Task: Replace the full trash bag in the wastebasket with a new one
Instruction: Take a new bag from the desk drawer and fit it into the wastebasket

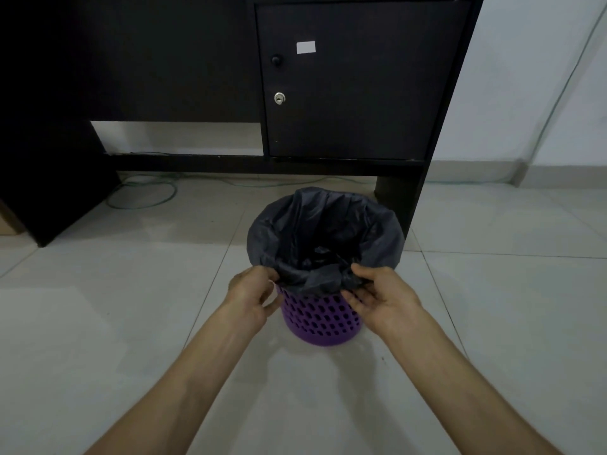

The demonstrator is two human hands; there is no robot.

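On the floor (131,323) close before the desk (361,110) we see the basket (322,320), open tile left, right and in front. Our left hand (251,295) and right hand (381,297) each pinch the bag (272,238) by its near edge at the rim. Inside is dark; we can't make out contents.

There is a single view, from a camera worn on the person's head, which looks forward and down over both forearms to the left hand (250,293) and right hand (383,300) at mid-frame. It sits close above the wastebasket (323,320) and its trash bag (279,231), which hold the centre. The wide lens also takes in the tiled floor (131,323), the dark desk (361,103) behind and a strip of white wall (542,93) at the right.
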